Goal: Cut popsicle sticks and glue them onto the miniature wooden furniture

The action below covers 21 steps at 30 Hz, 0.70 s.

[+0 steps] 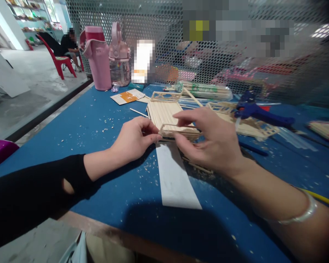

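A small model of pale wooden sticks point(164, 111) lies on the blue table, its floor a row of sticks side by side. Low stick railings stand at its far and near edges. My left hand point(134, 138) pinches the left end of the near railing point(178, 126) between thumb and fingers. Over the right part of that railing is my right hand point(211, 138), thumb and fingers apart, with the railing between them. Part of the model is hidden behind this hand. A strip of white paper point(174, 179) runs from beneath the near edge towards me.
A blue glue gun point(263, 113) rests at right near another stick piece point(245, 126) and clear glue sticks point(297, 138). At the back stand a pink flask point(98, 62), a clear bottle point(120, 65) and a bright phone screen point(143, 60), before a perforated metal panel point(164, 22).
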Tool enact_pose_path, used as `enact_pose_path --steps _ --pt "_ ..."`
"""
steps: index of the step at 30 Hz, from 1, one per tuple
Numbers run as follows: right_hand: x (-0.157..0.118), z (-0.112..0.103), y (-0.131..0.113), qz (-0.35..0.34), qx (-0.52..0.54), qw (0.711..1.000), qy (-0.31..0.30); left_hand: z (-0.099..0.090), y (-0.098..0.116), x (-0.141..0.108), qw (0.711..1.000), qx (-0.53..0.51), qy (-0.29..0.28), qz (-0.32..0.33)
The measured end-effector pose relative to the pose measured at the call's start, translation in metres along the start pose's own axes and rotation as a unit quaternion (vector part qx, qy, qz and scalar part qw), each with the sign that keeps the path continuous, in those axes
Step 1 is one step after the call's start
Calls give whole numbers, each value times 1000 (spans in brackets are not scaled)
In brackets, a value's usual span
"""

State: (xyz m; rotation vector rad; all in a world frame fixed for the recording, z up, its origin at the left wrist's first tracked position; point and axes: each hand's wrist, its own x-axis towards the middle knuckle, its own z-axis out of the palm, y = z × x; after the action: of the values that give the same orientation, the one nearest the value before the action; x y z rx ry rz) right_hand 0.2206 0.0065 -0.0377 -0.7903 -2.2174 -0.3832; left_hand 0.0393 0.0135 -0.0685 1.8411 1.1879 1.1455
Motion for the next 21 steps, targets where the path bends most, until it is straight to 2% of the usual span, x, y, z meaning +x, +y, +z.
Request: enact_pose_path --steps 5,8,11,17,21 --pt "7 -5 -1 129 91 986 -57 1 0 0 1000 0 0 3" --pt "11 -4 -1 196 180 960 -87 1 0 -1 1000 1 1 6" --pt "15 -4 -3 247 223 938 -93 1 1 -1 1000 7 2 9" --pt "19 -3 -6 301 231 920 -98 0 2 0 1000 16 0 5" --pt "17 0 1 285 252 918 -115 1 1 -1 1000 11 -3 3"
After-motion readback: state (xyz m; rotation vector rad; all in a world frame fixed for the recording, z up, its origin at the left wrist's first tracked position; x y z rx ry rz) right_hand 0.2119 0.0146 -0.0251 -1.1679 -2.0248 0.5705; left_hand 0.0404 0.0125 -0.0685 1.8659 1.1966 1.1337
